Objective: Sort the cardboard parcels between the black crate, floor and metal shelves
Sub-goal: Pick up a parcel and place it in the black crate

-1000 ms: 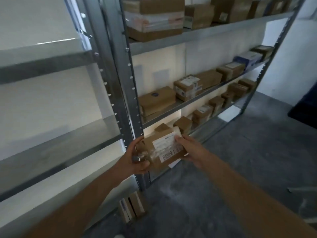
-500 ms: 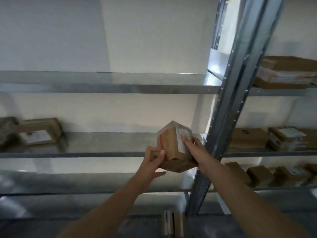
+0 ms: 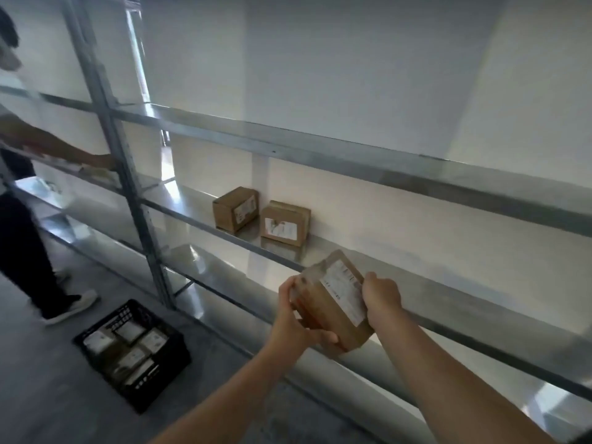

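1. Your left hand (image 3: 296, 318) and right hand (image 3: 381, 298) both grasp the held parcel (image 3: 323, 315). The left grip cups its lower left corner, and the right grip curls over the edge beside the white label. It hangs tilted in the air, just in front of the middle shelf (image 3: 448, 283), and is not set down.
2. A second ago you held it at the fuller bay of boxes, by the upright post. You have since swung left to a nearly bare bay. In my judgement you have settled on this shelf, and only the placing remains.
3. To your left the black crate (image 3: 166, 379), newly in view, stands on the floor (image 3: 48, 395). It holds several labelled parcels, so plenty of sorting is likely left.
4. Farther back, two shelved parcels (image 3: 235, 208) sit just beside each other near the wall.
5. Hard to make out: the label's print is blurred, your palms hide the parcel's underside, and the crate's count is unclear. Another person (image 3: 19, 238) is cut off at the left edge — what that hand touches I cannot tell.
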A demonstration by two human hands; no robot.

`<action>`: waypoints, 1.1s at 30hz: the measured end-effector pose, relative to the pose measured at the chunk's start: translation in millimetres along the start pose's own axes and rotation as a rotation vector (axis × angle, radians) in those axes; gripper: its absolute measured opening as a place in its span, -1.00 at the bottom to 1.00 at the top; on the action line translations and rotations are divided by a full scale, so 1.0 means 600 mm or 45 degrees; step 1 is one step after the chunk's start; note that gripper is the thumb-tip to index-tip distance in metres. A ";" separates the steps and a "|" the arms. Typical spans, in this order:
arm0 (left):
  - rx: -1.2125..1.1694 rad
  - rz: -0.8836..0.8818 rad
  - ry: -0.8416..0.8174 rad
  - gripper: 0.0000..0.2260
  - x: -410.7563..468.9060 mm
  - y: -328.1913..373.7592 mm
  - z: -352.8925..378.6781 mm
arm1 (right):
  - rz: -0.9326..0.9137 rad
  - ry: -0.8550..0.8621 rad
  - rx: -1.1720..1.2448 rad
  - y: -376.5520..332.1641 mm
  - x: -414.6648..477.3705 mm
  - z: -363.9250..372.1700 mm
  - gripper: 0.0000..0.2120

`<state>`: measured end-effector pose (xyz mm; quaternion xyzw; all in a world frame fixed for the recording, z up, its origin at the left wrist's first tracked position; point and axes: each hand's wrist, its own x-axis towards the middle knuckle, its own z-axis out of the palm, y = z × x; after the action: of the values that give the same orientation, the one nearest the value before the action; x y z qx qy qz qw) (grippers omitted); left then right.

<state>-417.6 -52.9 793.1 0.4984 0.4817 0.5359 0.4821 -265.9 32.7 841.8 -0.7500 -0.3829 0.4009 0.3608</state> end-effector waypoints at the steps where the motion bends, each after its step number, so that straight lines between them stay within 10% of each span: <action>1: -0.030 0.032 0.080 -0.03 -0.006 -0.003 -0.028 | 0.065 -0.061 0.069 -0.010 -0.008 0.040 -0.63; 8: -0.203 -0.011 0.663 -0.14 -0.004 -0.024 -0.241 | 0.064 -0.498 0.126 -0.051 -0.087 0.315 -0.47; 13: -0.212 -0.233 0.845 -0.75 -0.028 -0.017 -0.346 | -0.031 -0.693 -0.071 -0.061 -0.118 0.415 -0.41; 33: -0.285 -0.549 1.443 -0.63 0.154 -0.014 -0.640 | -0.263 -1.670 -0.109 -0.262 -0.040 0.801 -0.52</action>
<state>-804.2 25.9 775.8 -0.0264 0.6937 0.6552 0.2980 -741.5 194.7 781.7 -0.3239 -0.6085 0.7220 0.0595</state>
